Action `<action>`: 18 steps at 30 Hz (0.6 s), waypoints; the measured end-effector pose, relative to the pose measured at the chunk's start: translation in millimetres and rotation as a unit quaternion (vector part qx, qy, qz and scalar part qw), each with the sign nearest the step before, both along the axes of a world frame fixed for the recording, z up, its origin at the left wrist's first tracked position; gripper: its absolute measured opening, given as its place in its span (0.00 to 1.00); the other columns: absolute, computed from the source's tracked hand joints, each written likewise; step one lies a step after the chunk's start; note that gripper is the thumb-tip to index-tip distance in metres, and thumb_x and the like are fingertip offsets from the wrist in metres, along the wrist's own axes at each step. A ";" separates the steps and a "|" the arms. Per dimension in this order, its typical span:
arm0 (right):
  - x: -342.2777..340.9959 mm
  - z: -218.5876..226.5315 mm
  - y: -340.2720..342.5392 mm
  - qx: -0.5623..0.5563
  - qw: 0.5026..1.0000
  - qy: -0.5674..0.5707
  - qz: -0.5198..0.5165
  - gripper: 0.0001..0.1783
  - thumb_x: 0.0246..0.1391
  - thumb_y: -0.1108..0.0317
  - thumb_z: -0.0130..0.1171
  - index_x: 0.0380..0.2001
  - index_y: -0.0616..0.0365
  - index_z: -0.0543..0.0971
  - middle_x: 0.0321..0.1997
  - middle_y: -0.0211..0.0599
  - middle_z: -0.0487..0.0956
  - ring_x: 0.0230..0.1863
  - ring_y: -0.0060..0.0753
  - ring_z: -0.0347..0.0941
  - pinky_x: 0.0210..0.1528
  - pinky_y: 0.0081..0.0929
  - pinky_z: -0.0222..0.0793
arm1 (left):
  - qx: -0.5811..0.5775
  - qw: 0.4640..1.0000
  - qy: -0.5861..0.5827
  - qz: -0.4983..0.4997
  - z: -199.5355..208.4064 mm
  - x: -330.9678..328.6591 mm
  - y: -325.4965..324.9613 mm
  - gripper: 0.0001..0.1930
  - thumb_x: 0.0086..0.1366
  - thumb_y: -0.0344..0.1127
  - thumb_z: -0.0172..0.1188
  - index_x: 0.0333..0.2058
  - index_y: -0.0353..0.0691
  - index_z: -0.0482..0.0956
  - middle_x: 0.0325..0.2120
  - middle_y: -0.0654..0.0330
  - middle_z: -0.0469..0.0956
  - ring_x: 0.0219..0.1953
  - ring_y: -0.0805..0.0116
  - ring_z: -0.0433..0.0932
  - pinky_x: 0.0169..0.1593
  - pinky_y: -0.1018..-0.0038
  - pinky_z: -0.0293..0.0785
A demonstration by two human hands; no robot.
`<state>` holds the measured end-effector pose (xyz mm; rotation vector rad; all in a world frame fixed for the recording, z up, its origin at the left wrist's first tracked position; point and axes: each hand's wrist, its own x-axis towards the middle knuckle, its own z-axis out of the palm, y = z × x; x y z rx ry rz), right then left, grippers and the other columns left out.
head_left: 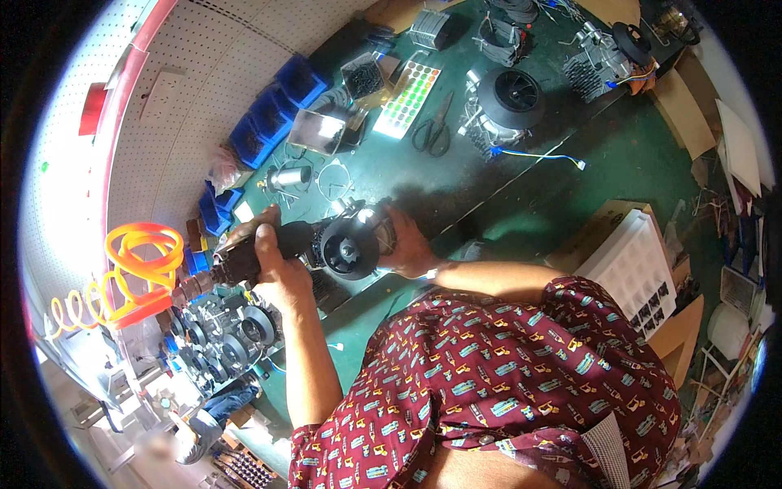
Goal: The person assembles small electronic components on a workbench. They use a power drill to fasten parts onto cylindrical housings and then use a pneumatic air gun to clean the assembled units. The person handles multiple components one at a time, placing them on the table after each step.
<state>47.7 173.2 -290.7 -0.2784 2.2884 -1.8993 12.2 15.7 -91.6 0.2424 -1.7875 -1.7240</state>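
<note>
My left hand (278, 265) is wrapped round a dark power driver (295, 240), which looks air-driven, with an orange coiled hose (145, 244) close behind it. The driver's front end meets the side of a blower unit (349, 248) with a black fan wheel and metal body. Against the far right side of that unit, my right hand (410, 246) is closed round its housing and steadies it. The exact spot where the driver touches the unit is hidden. A similar blower unit (509, 99) with a blue-plugged cable stands farther back, beside black scissors (434, 129).
Blue bins (262, 122), a sticker sheet (409, 96) and a metal cylinder (290, 177) lie toward the back left. Several blower units (221, 342) crowd the left side. On the right, a white tray (631, 265) leans in a cardboard box. Another person (195, 436) is at lower left.
</note>
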 end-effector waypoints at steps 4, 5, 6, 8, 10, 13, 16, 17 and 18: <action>3.6 0.4 0.0 0.001 1.000 -0.018 0.002 0.67 0.32 0.38 0.75 0.66 0.71 0.56 0.67 0.68 0.61 0.65 0.70 0.60 0.68 0.51 0.55 | 0.006 1.000 -0.026 0.008 1.9 -0.1 4.3 0.09 0.61 0.33 0.61 0.38 0.38 0.73 0.38 0.55 0.81 0.44 0.60 0.81 0.56 0.62 0.73; 4.2 -0.3 0.4 0.008 1.000 -0.018 0.002 0.67 0.32 0.38 0.75 0.67 0.71 0.55 0.67 0.68 0.60 0.66 0.70 0.59 0.68 0.51 0.55 | 0.010 0.999 -0.029 0.008 2.6 -0.7 5.5 0.09 0.61 0.33 0.61 0.38 0.38 0.74 0.38 0.55 0.81 0.44 0.61 0.80 0.56 0.63 0.72; 6.0 -1.4 -1.8 0.015 1.000 -0.018 0.002 0.68 0.32 0.38 0.75 0.67 0.71 0.55 0.67 0.68 0.60 0.66 0.70 0.59 0.68 0.51 0.55 | 0.000 0.999 -0.034 0.007 1.8 0.5 1.9 0.09 0.60 0.31 0.61 0.39 0.38 0.74 0.38 0.54 0.81 0.44 0.60 0.81 0.55 0.62 0.74; 9.4 -4.0 -6.6 0.019 1.000 -0.017 0.002 0.68 0.31 0.38 0.75 0.67 0.70 0.55 0.68 0.68 0.59 0.66 0.70 0.58 0.69 0.52 0.54 | -0.021 0.999 -0.045 0.005 -1.0 3.2 -7.9 0.11 0.59 0.28 0.62 0.41 0.37 0.76 0.38 0.51 0.82 0.43 0.57 0.82 0.54 0.60 0.77; 9.4 -5.6 -6.8 0.018 1.000 -0.017 0.004 0.68 0.31 0.38 0.75 0.68 0.69 0.54 0.68 0.67 0.59 0.67 0.69 0.58 0.69 0.52 0.53 | -0.039 0.998 -0.048 -0.011 1.1 3.3 -5.3 0.12 0.58 0.28 0.62 0.42 0.37 0.76 0.38 0.51 0.82 0.44 0.57 0.82 0.55 0.59 0.77; 10.3 -6.2 -8.0 0.009 1.000 -0.017 0.019 0.68 0.31 0.39 0.75 0.69 0.67 0.54 0.69 0.66 0.58 0.67 0.69 0.57 0.70 0.52 0.52 | -0.060 0.997 -0.042 -0.031 0.7 3.2 -3.6 0.16 0.59 0.29 0.61 0.46 0.36 0.74 0.40 0.49 0.81 0.47 0.58 0.81 0.58 0.58 0.74; 20.5 1.2 -15.3 0.008 0.999 -0.032 0.018 0.68 0.32 0.41 0.75 0.70 0.66 0.53 0.70 0.65 0.57 0.69 0.68 0.56 0.70 0.51 0.52 | -0.083 0.994 -0.064 -0.033 7.7 7.8 -2.5 0.16 0.61 0.30 0.59 0.47 0.35 0.73 0.43 0.47 0.81 0.49 0.57 0.80 0.60 0.56 0.73; 23.2 3.4 -19.1 0.014 0.999 -0.024 0.018 0.68 0.32 0.42 0.75 0.70 0.65 0.53 0.70 0.64 0.56 0.69 0.67 0.55 0.71 0.51 0.51 | -0.073 0.994 -0.065 -0.045 6.6 10.6 -7.9 0.14 0.61 0.31 0.59 0.46 0.35 0.73 0.42 0.48 0.81 0.48 0.57 0.80 0.60 0.56 0.72; 22.2 4.5 -18.4 0.021 0.999 -0.015 0.020 0.67 0.32 0.43 0.75 0.70 0.65 0.53 0.70 0.64 0.56 0.70 0.67 0.54 0.71 0.51 0.51 | -0.062 0.994 -0.067 -0.053 3.0 10.6 -10.3 0.13 0.61 0.31 0.59 0.45 0.36 0.72 0.41 0.48 0.81 0.48 0.57 0.80 0.61 0.56 0.72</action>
